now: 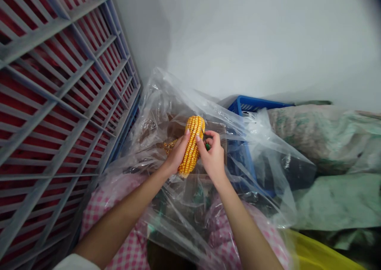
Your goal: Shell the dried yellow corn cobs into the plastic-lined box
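Observation:
I hold an upright yellow corn cob (193, 143) over a clear plastic sheet (178, 103). My left hand (176, 156) wraps its lower left side, fingers closed on it. My right hand (213, 156) is pinched on a small green-handled tool (206, 143) whose thin tip rests against the cob's right side. Loose kernels (170, 145) lie in a box behind the cob, under my left hand.
Stacked grey crates (59, 95) with red contents fill the left. A blue crate (253, 104) stands behind the plastic, woven sacks (327, 143) lie on the right, a yellow bin (321, 254) at bottom right. Pink checked cloth (125, 246) covers my lap. White wall behind.

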`<action>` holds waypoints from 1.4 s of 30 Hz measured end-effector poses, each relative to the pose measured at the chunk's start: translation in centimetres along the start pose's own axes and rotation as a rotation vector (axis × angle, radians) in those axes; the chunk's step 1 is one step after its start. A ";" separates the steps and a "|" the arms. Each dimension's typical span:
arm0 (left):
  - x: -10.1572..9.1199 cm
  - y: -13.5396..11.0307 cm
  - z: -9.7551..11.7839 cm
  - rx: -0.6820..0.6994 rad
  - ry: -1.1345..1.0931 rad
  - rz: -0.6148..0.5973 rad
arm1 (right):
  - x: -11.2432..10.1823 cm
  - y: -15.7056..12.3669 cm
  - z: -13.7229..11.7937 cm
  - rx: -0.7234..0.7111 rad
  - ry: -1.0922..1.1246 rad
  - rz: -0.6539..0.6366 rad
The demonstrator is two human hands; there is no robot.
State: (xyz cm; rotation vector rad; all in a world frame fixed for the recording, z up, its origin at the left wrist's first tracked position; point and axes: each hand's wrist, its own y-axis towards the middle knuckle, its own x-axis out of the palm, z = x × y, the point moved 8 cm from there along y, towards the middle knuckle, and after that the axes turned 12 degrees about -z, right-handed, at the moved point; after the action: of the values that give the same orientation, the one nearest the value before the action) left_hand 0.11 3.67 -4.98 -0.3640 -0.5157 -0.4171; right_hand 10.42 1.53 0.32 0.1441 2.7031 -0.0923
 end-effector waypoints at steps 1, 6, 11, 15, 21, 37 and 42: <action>0.1 -0.1 0.1 0.005 0.000 -0.001 | 0.0 0.0 -0.1 -0.012 -0.013 0.005; 0.2 -0.3 0.3 -0.040 -0.004 -0.002 | 0.1 0.2 0.7 0.015 0.133 0.007; -0.2 -0.4 0.2 -0.094 -0.003 0.046 | -0.1 0.4 1.1 0.079 0.205 0.027; -0.1 -0.1 0.2 -0.016 0.001 0.010 | -0.2 0.5 0.4 0.082 0.064 0.035; 0.0 -0.3 0.4 0.019 -0.014 0.007 | 1.3 0.6 0.8 0.086 0.109 -0.053; -0.1 -0.6 1.0 0.053 0.156 0.068 | 1.4 0.1 0.9 0.108 0.008 -0.020; 0.2 -0.7 0.7 0.051 0.144 0.076 | 1.0 0.5 1.1 0.086 0.055 -0.004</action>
State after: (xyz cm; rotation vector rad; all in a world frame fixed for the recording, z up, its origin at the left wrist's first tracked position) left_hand -0.33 3.28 -4.11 -0.3012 -0.3708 -0.3533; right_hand 10.04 1.97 -1.09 0.1689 2.7554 -0.2084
